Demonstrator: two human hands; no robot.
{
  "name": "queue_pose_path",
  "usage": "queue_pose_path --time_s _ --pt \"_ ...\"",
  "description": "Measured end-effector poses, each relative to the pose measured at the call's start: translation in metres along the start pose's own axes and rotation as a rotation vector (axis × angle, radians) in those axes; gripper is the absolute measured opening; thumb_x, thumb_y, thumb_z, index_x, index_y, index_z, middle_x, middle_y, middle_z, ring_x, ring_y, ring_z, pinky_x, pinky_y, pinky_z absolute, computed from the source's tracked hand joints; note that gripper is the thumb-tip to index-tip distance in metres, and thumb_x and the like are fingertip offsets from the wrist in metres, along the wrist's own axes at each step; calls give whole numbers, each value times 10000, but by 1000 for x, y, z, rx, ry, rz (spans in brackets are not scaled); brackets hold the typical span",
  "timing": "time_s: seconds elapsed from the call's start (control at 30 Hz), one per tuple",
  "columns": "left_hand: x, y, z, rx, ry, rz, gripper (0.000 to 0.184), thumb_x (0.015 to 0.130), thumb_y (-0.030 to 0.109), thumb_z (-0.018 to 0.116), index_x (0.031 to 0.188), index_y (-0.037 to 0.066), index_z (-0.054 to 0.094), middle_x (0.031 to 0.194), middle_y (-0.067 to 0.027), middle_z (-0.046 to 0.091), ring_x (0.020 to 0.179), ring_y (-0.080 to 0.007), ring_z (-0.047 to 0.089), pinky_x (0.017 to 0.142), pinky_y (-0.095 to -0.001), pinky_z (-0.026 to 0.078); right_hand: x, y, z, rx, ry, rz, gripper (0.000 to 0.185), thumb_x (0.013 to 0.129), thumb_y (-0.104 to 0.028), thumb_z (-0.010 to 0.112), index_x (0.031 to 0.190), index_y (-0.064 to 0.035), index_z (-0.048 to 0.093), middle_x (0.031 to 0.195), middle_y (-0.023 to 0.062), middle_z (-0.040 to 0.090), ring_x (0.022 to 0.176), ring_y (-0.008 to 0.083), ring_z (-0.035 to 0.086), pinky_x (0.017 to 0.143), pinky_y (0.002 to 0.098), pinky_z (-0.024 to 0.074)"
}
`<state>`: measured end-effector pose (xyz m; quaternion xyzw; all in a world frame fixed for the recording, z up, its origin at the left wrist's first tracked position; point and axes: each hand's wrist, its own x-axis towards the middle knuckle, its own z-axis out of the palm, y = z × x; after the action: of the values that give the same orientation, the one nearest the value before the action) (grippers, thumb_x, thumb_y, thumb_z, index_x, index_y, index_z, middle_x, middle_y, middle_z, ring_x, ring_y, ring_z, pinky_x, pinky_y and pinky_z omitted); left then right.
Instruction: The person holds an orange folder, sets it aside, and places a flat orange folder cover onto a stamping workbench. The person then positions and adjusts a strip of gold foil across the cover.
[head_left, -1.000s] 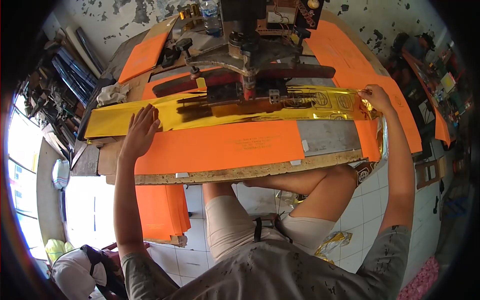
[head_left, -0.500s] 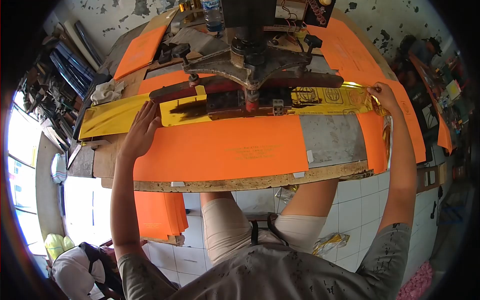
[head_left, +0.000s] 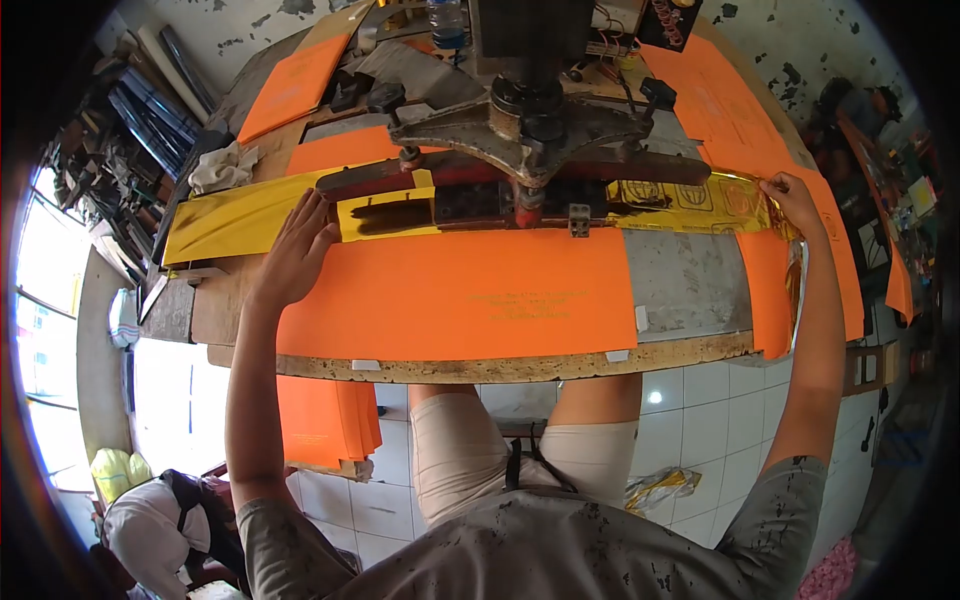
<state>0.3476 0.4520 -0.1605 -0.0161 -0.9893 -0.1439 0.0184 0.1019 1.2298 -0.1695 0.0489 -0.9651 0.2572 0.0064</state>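
A long strip of gold foil [head_left: 240,215] runs across the worktable beneath a dark metal press [head_left: 525,140]. My left hand [head_left: 297,250] lies flat, fingers stretched, on the foil's left part, beside the end of the press's red bar [head_left: 400,180]. The right end of the foil is pinched in my right hand [head_left: 795,203], where it is crumpled and hangs down. In front of the press lies an orange sheet [head_left: 460,300] with small printed lines. The press head covers the middle of the foil.
Orange sheets [head_left: 295,85] are stacked at the back left, with more [head_left: 710,100] at the back right. A crumpled cloth [head_left: 222,170] is at the left. A person in a white head covering [head_left: 150,535] is at the lower left, another person [head_left: 865,110] at the far right.
The press head has come down onto the foil and sheet. My legs have moved closer together beneath the table. Both hands have stayed at the foil, and the view has shifted slightly.
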Motion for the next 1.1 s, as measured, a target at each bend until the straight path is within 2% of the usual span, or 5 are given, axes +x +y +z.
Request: queue_pose_path --time_s 0.27,0.57,0.67,0.87,1.1 --pt "1 -1 5 38 10 -1 622 1052 361 359 1563 8 325 1650 -189 270 1551 -338 182 1254 -432 190 -4 -5 1 23 58 26 370 966 -362 718 873 -14 637 723 16 577 678 97 520 663 300 421" --pt "1 -5 10 23 31 45 619 1063 372 351 1568 15 323 1655 -167 271 1555 -325 173 1256 -434 180 -8 -14 -5 41 -16 52 334 975 -336 709 883 -17 674 777 37 683 718 108 622 696 298 473" --pt "1 -12 14 27 33 36 611 1063 362 353 1564 13 333 1661 -165 257 1556 -324 171 1257 -430 173 -5 -6 -1 70 8 9 364 975 -349 708 855 -18 612 702 -2 524 672 90 494 647 287 401" --pt "-15 -10 -2 -189 120 138 582 1049 304 412 1549 8 369 1667 -137 263 1558 -320 177 1250 -438 189 -18 -24 7 -165 172 77 345 1013 -335 637 1202 -48 613 1111 120 683 998 225 673 877 409 513" --pt "-108 19 -1 -185 454 166 574 1056 372 415 1520 34 429 1605 -140 394 1508 -355 315 1238 -490 214 -127 -137 17 -570 495 -167 458 1036 -433 548 1355 -107 586 1417 128 540 1369 318 454 1152 491 293"
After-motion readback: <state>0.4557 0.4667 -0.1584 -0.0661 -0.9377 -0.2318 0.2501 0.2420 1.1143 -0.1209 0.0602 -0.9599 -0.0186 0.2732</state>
